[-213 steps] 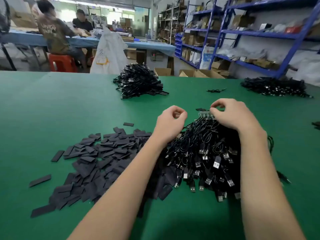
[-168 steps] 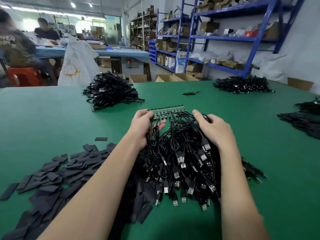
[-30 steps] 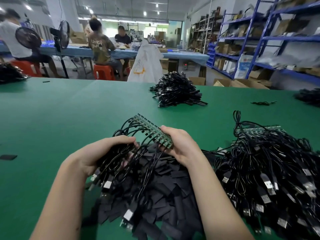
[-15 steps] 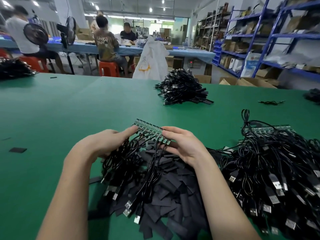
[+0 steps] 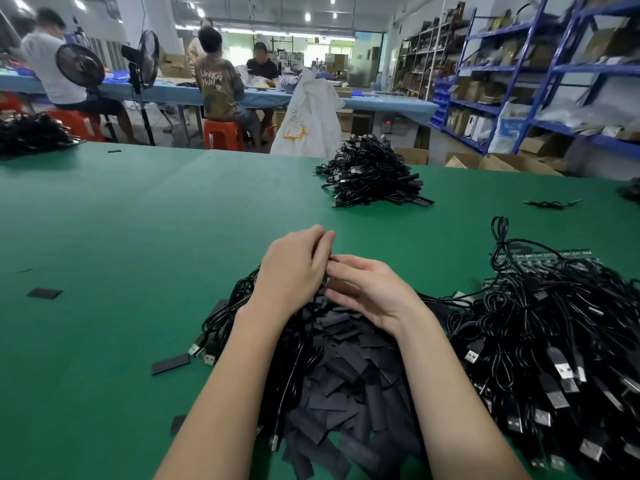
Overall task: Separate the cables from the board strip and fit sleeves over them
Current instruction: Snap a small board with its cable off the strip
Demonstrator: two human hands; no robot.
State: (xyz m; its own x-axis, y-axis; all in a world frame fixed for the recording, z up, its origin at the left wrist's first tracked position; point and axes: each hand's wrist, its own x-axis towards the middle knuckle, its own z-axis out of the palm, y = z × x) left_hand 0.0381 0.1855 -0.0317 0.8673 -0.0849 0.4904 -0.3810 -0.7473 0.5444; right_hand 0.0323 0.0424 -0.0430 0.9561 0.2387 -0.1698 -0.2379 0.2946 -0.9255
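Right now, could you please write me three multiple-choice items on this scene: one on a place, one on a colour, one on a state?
1. Where does the sleeve pile lie?
A. between the forearms
B. on the far blue table
C. on the shelves

2. What colour is the table?
A. blue
B. green
C. white

3. How are the left hand and right hand?
A. far apart
B. flat on bare table
C. together over the cables

Answers: 1 A, the sleeves sit between both arms; 2 B, the top is green; 3 C, the fingers meet above the cables.
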